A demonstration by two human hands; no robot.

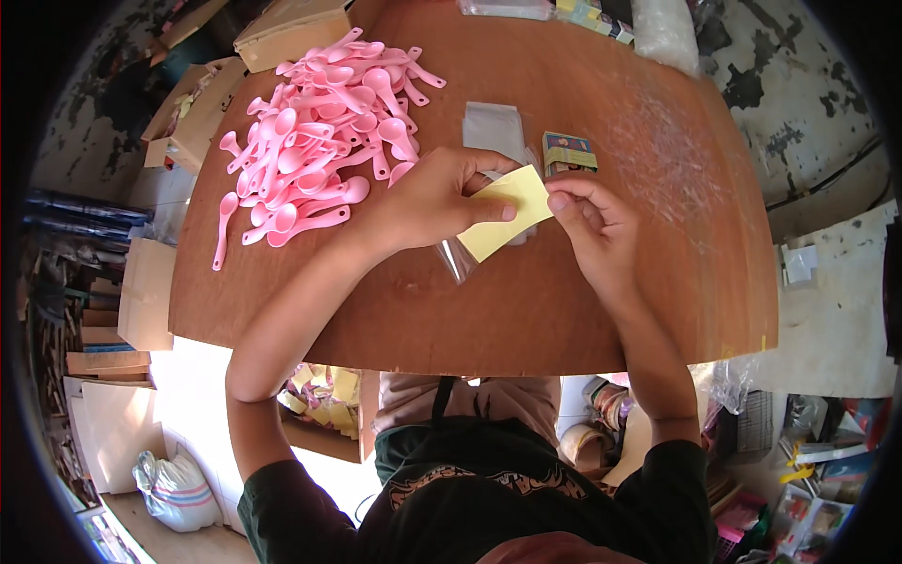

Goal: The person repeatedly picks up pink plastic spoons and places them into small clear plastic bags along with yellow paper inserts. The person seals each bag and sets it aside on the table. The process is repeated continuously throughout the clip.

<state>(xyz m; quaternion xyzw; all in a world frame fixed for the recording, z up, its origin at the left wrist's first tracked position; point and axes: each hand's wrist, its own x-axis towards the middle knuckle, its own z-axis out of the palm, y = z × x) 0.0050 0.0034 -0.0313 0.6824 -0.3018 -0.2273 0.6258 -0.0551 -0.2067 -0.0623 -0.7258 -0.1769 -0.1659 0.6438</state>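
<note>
A blank yellow card (489,235) is gripped between the thumb and fingers of my left hand (418,202), thumb on top of it. Clear plastic film (458,261), seemingly a small bag, shows past the card's lower left edge in the same grip. My right hand (598,226) is closed in a pinch right at the card's right edge; what lies between those fingertips is too small to make out. Just beyond my hands lie a stack of clear plastic bags (491,122) and a small stack of printed cards (568,152).
Pink plastic spoons (329,150) are heaped on the left of the brown table (451,329). Thin clear plastic scraps (667,155) spread over its right side. Cardboard boxes (291,33) stand at the far left; a roll of plastic wrap (665,36) is at the far right edge.
</note>
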